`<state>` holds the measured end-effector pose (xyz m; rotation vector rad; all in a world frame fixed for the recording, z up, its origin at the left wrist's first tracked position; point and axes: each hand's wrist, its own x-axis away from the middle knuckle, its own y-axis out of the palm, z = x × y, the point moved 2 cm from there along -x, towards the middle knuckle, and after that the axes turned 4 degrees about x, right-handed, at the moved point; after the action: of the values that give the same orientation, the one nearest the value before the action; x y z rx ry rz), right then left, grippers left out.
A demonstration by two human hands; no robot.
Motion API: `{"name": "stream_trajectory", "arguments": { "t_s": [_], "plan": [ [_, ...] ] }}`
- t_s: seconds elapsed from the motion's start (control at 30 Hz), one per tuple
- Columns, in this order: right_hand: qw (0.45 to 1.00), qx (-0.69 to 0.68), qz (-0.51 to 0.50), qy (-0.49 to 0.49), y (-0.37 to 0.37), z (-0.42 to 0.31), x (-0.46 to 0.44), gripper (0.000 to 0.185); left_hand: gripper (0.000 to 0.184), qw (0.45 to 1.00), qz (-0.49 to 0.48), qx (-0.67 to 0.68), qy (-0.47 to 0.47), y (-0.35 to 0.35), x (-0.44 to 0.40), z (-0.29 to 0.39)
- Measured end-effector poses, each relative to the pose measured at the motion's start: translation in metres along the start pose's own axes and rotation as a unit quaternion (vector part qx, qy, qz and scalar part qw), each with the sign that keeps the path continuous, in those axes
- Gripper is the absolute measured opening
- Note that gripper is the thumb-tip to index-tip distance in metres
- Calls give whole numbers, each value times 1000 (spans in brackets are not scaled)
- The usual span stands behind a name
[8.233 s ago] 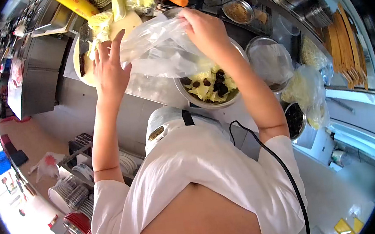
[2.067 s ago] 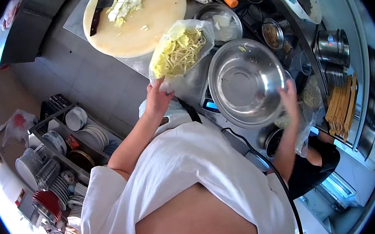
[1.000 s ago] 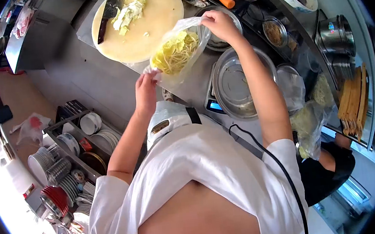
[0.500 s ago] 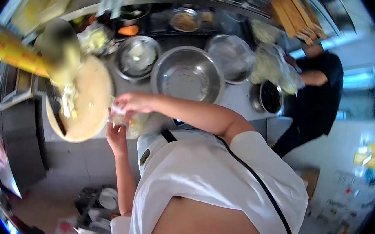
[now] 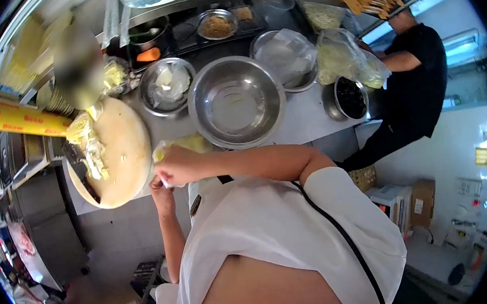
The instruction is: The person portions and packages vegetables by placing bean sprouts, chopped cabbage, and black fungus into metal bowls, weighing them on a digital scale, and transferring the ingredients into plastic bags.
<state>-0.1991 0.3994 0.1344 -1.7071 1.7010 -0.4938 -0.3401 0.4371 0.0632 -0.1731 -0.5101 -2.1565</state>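
Close together at the counter's front edge, my two hands are closed on the gathered end of a clear plastic bag (image 5: pixel 196 143) with pale yellow-green contents. My right hand (image 5: pixel 179 165) lies over the bag's top, its fingers curled in. Just below and left of it, my left hand (image 5: pixel 163 194) pinches the bag's end; its fingertips are partly hidden. To the left is a round cutting board (image 5: pixel 122 140) bearing chopped pale cabbage (image 5: pixel 92 152) and a dark-bladed knife (image 5: pixel 83 178). An large steel bowl (image 5: pixel 231 83) with a few scraps stands right behind the bag.
Smaller steel bowls (image 5: pixel 148 105) stand behind, one holding pale pieces. A pot of dark food (image 5: pixel 350 98) sits at the right. A co-worker in black (image 5: pixel 418 76) stands there, hands at a bag (image 5: pixel 339 55). A yellow roll box (image 5: pixel 23 119) is at the left.
Both hands have come closer to my body and slightly right, with the bag's end gathered between them. The view has shifted, showing more floor at the right.
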Motion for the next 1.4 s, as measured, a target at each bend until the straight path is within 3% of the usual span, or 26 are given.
{"name": "stream_trajectory", "arguments": {
  "t_s": [0.03,0.1,0.13,0.17,0.2,0.27,0.3,0.37,0.43,0.47,0.53,0.6,0.67,0.7,0.73,0.77,0.9,0.97,1.0,1.07,1.13,1.17,1.2,1.27,1.33,1.4],
  "plan": [
    [998,-49,29,-3,0,9,-2,12,9,1000,-6,-5,-2,-6,-1,0],
    [952,-287,19,102,10,26,-9,11,10,997,25,74,14,-5,-4,1],
    [905,-351,53,237,13,35,-7,10,9,993,31,110,16,-12,-5,-3],
    [832,-469,22,295,22,64,-7,11,10,981,57,187,-10,-10,-2,0],
    [695,-624,60,353,53,113,-3,13,12,961,80,263,-32,-12,1,3],
    [431,-725,75,532,57,143,4,13,15,935,-42,326,-130,-37,2,-24],
    [408,-729,80,543,51,135,0,17,16,937,-46,298,-176,-39,2,-25],
    [358,-748,86,551,32,107,-16,30,17,987,-32,47,-151,-39,4,-10],
    [367,-757,89,533,28,103,-34,33,17,969,-18,-203,-140,-37,5,4],
    [370,-764,91,521,30,104,-45,34,16,961,-51,-272,-31,-37,8,5],
    [370,-766,63,522,31,122,-53,39,13,892,-119,-395,186,-36,22,4],
    [322,-750,65,573,37,128,-48,36,12,894,-166,-406,93,-42,34,9],
    [440,-733,53,516,72,143,-40,29,19,914,-201,-351,4,-56,33,5],
    [527,-695,120,475,68,120,-42,32,23,967,-177,-179,-42,-55,30,12],
    [537,-715,105,434,73,121,-41,41,27,985,-150,0,-90,-51,27,24],
    [558,-719,72,410,73,114,-38,39,32,967,-117,177,-141,-48,23,30],
    [655,-652,-74,376,68,59,-13,46,46,991,-51,-42,-119,-37,-2,33],
    [696,-592,-94,395,63,50,-5,52,48,977,-85,-149,-124,-41,-12,7],
    [792,-484,-70,366,54,45,-5,53,49,967,-98,-202,-124,-35,-15,9],
    [927,-242,-20,287,36,29,-9,57,34,954,-44,-297,17,-24,-16,22],
    [953,-196,11,232,28,10,-14,58,23,908,12,-382,173,-15,-14,36],
    [964,-164,12,209,29,5,-16,57,16,899,68,-397,173,-14,-16,42],
    [973,-131,12,189,27,-2,-17,56,12,919,56,-365,138,-16,-17,45],
    [976,-128,37,173,12,-14,-19,46,8,898,5,-388,209,-10,-12,61],
    [930,-312,23,194,-20,-33,-16,42,7,925,-21,-308,222,-5,-5,75],
    [893,-407,40,190,-46,-31,-16,35,7,983,-46,-109,140,7,15,104]
  ]
}}
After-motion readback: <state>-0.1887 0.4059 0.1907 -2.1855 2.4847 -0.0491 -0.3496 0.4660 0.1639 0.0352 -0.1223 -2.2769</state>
